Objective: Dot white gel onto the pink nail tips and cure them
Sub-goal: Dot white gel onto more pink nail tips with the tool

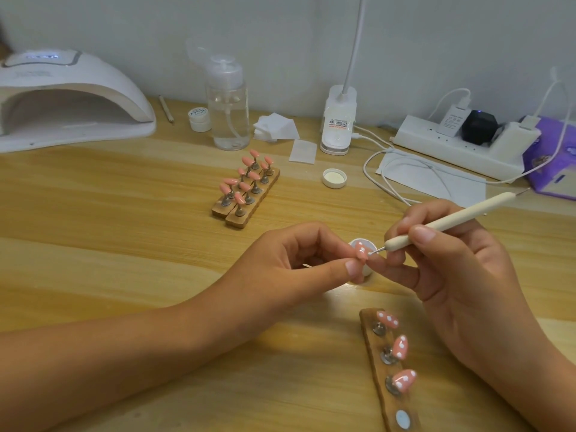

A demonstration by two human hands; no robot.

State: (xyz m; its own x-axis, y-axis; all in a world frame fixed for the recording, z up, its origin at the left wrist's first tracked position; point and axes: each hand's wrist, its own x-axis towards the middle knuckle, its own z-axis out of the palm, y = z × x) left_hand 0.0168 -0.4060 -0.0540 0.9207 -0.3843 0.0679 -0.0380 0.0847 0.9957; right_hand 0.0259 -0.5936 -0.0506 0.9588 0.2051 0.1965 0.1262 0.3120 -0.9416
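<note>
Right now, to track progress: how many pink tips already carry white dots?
4. On the near strip: top tip, middle tip, bottom tip. The fourth tip is pinched in the left hand. Far tips look plain.

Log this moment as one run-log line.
step: dotting in progress | left hand: pinches pink nail tip | right hand: holds dotting pen, point at nail | near holder: three dotted tips

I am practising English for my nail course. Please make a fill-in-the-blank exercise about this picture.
The dotting tool is in the ____ hand.
The left hand pinches a ____ nail tip.
The near wooden strip carries ____ dotted tips.
Missing words: right; pink; three.
</note>
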